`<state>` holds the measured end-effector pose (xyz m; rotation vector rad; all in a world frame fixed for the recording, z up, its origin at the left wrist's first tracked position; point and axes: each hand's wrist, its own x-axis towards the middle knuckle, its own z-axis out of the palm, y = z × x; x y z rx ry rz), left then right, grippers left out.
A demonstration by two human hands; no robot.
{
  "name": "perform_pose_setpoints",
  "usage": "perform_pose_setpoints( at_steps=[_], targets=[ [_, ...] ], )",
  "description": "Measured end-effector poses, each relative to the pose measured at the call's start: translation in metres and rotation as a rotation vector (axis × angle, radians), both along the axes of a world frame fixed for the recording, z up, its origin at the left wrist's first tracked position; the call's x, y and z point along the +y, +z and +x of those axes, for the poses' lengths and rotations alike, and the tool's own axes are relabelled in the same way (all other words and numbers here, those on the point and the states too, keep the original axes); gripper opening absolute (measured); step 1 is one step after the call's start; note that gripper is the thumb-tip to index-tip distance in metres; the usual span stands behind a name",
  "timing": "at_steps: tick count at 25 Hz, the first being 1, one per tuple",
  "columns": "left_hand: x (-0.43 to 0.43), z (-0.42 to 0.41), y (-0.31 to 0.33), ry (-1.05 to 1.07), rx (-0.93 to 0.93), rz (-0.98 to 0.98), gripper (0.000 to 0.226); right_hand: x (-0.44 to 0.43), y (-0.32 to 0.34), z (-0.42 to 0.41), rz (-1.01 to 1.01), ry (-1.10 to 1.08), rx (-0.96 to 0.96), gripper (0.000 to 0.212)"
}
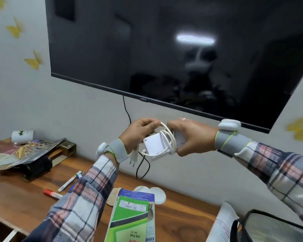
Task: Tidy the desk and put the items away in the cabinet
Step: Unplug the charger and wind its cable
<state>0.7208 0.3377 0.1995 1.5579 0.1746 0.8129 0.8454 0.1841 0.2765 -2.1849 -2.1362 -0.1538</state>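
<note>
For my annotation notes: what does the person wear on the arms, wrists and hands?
The left sleeve and right sleeve are plaid: white, pink, dark blue. Each wrist carries a grey band with yellow-green edging and a white rounded device. The right hand wears a ring.

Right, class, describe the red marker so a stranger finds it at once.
Start at the wooden desk below the TV. Left of the plaid left sleeve lie two markers. The red marker is the nearer one, red-bodied unlike the white marker.

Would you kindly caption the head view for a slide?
Left hand and right hand hold a white charger with its cable looped round it, above a cluttered desk below a TV.
</note>
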Motion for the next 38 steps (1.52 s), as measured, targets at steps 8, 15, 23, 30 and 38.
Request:
perform_pose_setpoints(
  at_steps=[8, 15, 23, 30, 38],
  targets=[
    [0.000, 0.009, 0.029, -0.225, -0.175, -0.223, 0.030, -0.004, 0.044, -0.010, 0.055, 0.045, 0.296, 0.039],
    [-0.014, 0.021, 0.023, -0.177, -0.322, -0.524, 0.038, 0.014, 0.055, -0.011, 0.176, 0.049, 0.471, 0.037],
    [-0.024, 0.012, 0.029, -0.039, -0.197, -0.423, 0.029, 0.024, 0.039, -0.005, 0.387, -0.041, 0.488, 0.038],
    [-0.030, 0.008, 0.030, -0.044, -0.160, -0.364, 0.023, 0.021, 0.023, -0.002, 0.573, -0.163, 0.212, 0.038],
    [-0.053, 0.021, 0.022, -0.147, -0.066, -0.436, 0.018, 0.004, -0.025, 0.007, 0.761, -0.235, -0.105, 0.038]
  ],
)
